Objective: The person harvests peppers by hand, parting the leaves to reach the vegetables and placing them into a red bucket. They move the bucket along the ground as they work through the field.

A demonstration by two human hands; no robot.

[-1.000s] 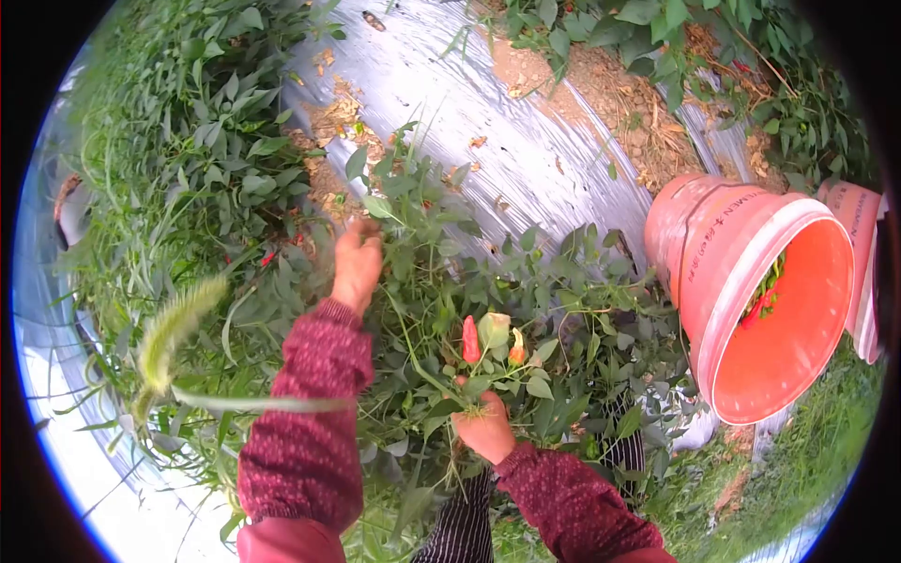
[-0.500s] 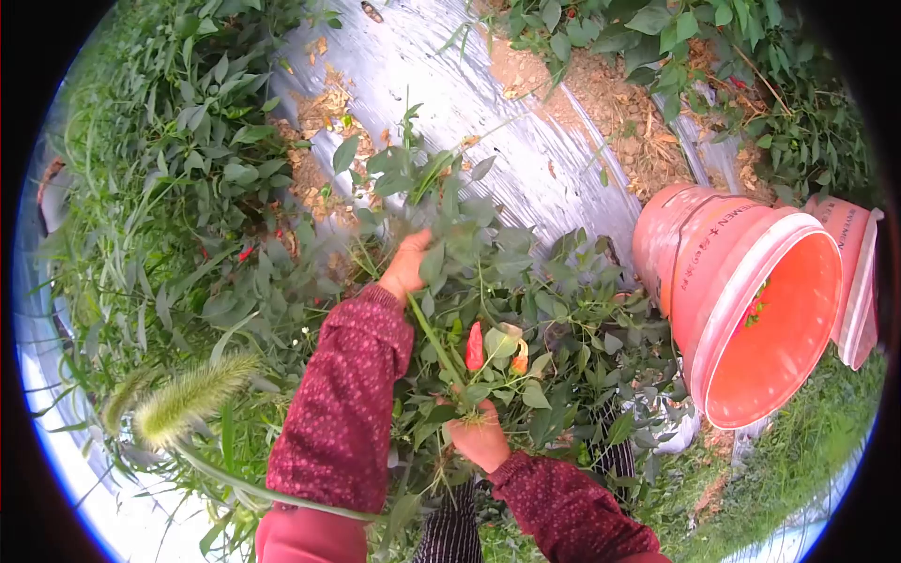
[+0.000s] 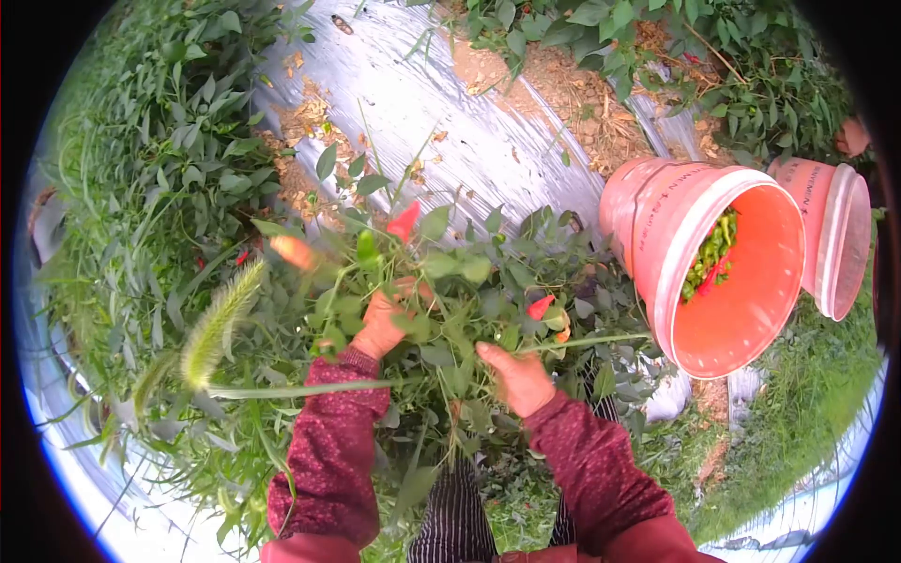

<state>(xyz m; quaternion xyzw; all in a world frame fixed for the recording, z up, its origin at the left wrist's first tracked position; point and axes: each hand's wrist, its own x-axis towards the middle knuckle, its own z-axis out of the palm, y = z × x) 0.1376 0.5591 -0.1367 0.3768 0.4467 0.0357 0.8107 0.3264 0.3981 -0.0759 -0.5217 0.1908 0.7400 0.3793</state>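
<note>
Among the leafy stems of a pepper plant (image 3: 436, 352), my left hand (image 3: 383, 319) is closed, its fingers partly hidden by leaves; it seems wrapped round stems. A blurred orange pepper (image 3: 294, 251), a green pepper (image 3: 366, 246) and a red pepper (image 3: 404, 222) stand out just above it. On the right side of the plant, my right hand (image 3: 518, 377) has its thumb against the stems, with its other fingers hidden under the foliage. Another red pepper (image 3: 540, 307) hangs above my right hand, beside a pale orange one (image 3: 562, 328).
A pink bucket (image 3: 648, 244) lies tilted at the right, holding green and red peppers (image 3: 713, 258). Behind it is a second pink bucket (image 3: 831, 220). Silver plastic film (image 3: 441, 122) covers the ground ahead. A fuzzy grass head (image 3: 221, 328) rises at the left. Part of another person's hand (image 3: 852, 137) shows at far right.
My left hand has moved down and my right hand up and to the right. More peppers show above my left hand. The buckets appear further left, and peppers inside the nearer one are more visible.
</note>
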